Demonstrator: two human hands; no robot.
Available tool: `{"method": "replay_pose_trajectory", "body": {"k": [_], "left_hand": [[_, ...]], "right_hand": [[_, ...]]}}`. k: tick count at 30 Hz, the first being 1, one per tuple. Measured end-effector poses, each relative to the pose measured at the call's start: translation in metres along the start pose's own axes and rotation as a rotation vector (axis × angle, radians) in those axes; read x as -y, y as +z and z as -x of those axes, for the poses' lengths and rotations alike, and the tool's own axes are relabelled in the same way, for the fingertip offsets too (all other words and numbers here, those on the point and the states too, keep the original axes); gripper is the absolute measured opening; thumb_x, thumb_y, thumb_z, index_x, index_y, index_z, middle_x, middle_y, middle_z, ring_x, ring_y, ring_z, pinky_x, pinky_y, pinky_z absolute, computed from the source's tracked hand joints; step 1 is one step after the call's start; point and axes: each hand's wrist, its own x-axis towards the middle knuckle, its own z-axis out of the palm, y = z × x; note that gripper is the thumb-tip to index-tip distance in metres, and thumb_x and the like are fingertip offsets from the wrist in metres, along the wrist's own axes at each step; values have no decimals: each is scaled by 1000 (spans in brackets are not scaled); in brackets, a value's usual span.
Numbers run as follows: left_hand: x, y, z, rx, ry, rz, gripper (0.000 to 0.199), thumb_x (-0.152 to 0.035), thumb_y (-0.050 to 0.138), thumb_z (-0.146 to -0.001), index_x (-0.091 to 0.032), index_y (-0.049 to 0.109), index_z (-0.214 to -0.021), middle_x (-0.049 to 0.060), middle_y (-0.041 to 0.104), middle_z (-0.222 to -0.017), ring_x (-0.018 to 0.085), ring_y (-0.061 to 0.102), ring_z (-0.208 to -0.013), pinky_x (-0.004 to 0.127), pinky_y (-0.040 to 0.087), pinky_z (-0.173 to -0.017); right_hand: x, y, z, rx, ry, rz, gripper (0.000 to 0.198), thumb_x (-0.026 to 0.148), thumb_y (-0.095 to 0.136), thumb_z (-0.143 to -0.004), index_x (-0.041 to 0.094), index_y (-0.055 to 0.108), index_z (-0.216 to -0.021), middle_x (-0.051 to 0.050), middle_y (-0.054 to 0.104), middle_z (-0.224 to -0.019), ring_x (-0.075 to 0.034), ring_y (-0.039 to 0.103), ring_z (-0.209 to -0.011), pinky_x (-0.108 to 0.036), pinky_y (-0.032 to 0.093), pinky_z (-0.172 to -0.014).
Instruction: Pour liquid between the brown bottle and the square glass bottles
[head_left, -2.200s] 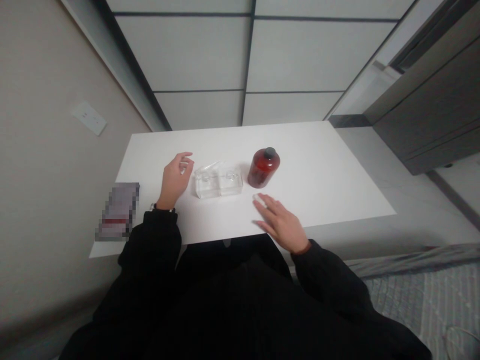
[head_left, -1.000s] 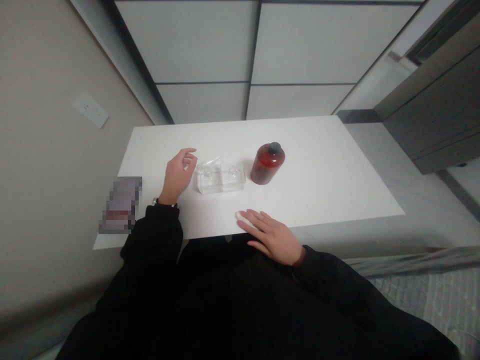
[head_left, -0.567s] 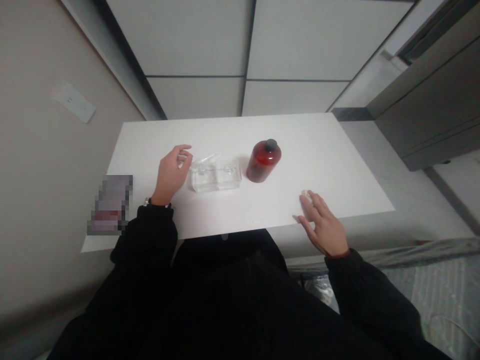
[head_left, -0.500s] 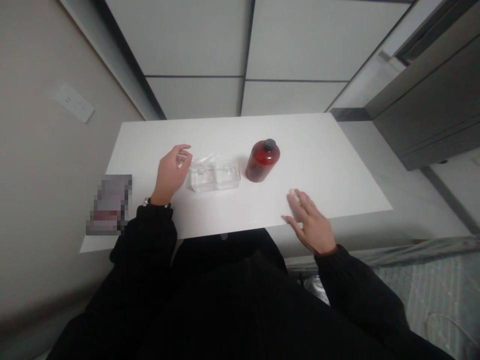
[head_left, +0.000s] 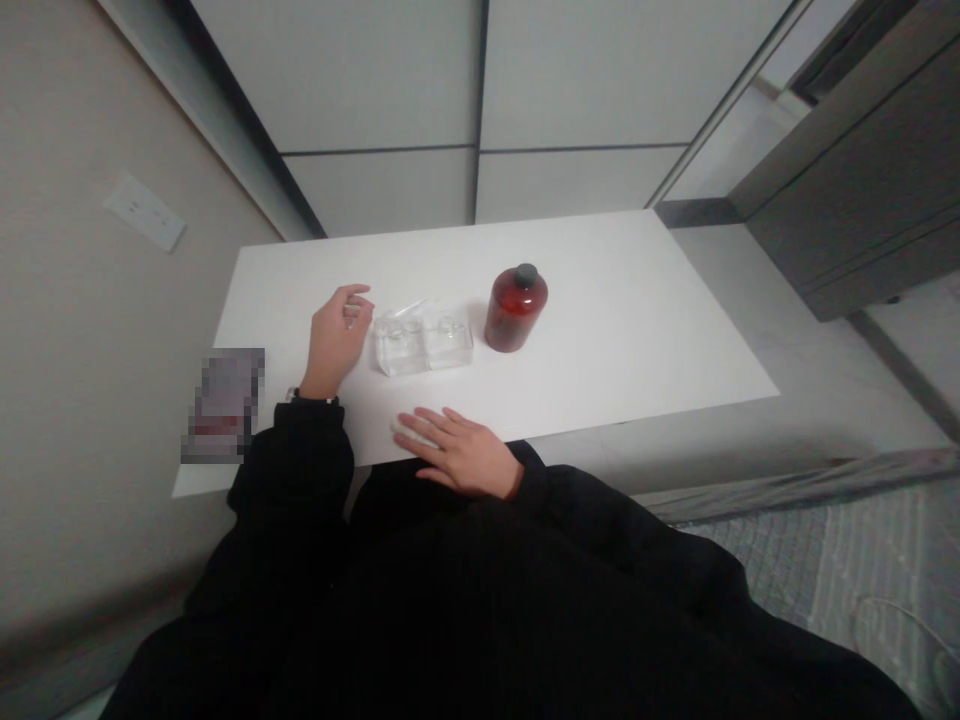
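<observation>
Right hand (head_left: pixel 469 455): in the head view, it is reaching palm down across the near edge of the white surface (head_left: pixel 600 320); its fingers are stretching out open and slightly apart, the tips lying over a small white pad (head_left: pixel 400 429)
White pad: it is lying on the surface beneath those fingertips, in front of the clear container (head_left: pixel 424 350); the fingers are partly covering it, so its material cannot be told
Left hand (head_left: pixel 334 340): it is staying empty by the look of it, fingers curling loosely with a gap showing inside the curl; it is resting just left of the clear container, and whether they are touching cannot be told
Clear container: it is showing two compartments side by side
Bottle (head_left: pixel 515 312): reddish-brown, it is standing upright just right of the clear container; a black cap (head_left: pixel 526 274) is topping it
Far left: a pixelated rectangular item (head_left: pixel 225 400) is lying beside the left sleeve (head_left: pixel 300 450)
</observation>
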Motion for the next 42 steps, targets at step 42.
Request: {"method": "replay_pose_trajectory", "body": {"k": [42], "left_hand": [[-10,-4,5,32,-15,-1,37,-37,59,-98,-21,70,-130,9,78,-113,23,75,-94,39,59,-91]], "right_hand": [[-38,-35,66,-326,402,100,44,41,65,-106,17,68,-143,-18,64,-158,-36,61,-147,-56,63,-111]]}}
